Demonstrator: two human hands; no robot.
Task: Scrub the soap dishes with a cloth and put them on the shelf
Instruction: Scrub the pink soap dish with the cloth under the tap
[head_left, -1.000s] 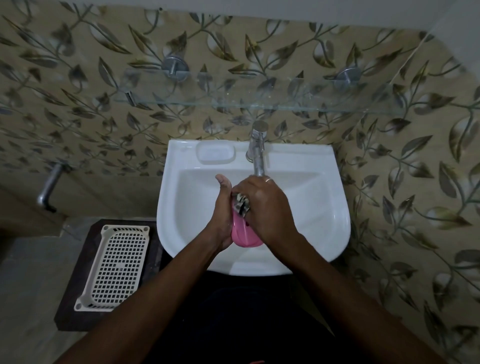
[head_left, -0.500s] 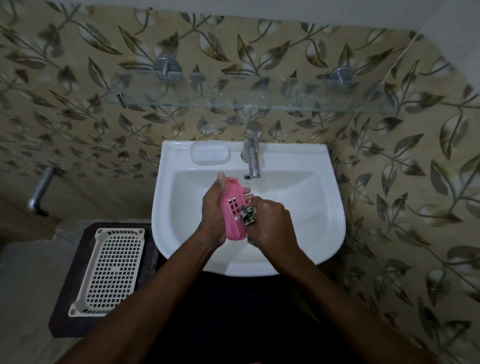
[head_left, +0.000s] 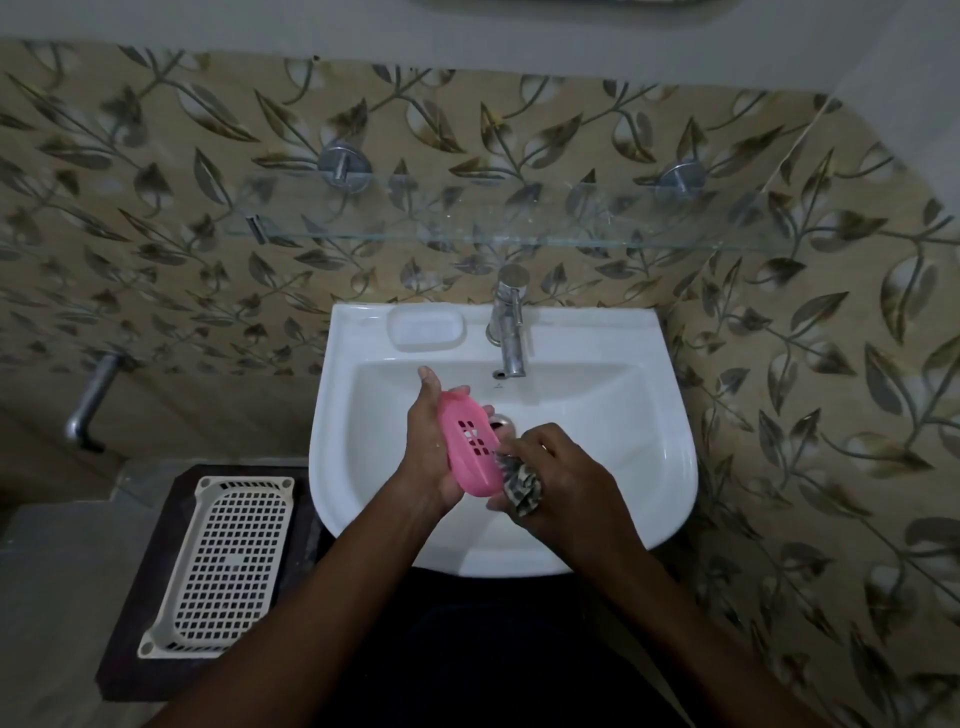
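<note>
Left hand (head_left: 428, 457) grips the pink soap dish (head_left: 470, 448); right hand (head_left: 566, 480) clutches a cloth (head_left: 522, 486) against its edge.

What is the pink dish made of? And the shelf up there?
The pink soap dish looks like plastic: smooth, one even colour, with moulded drain holes. The shelf seems to be clear glass: the leafy wall shows through it.
</note>
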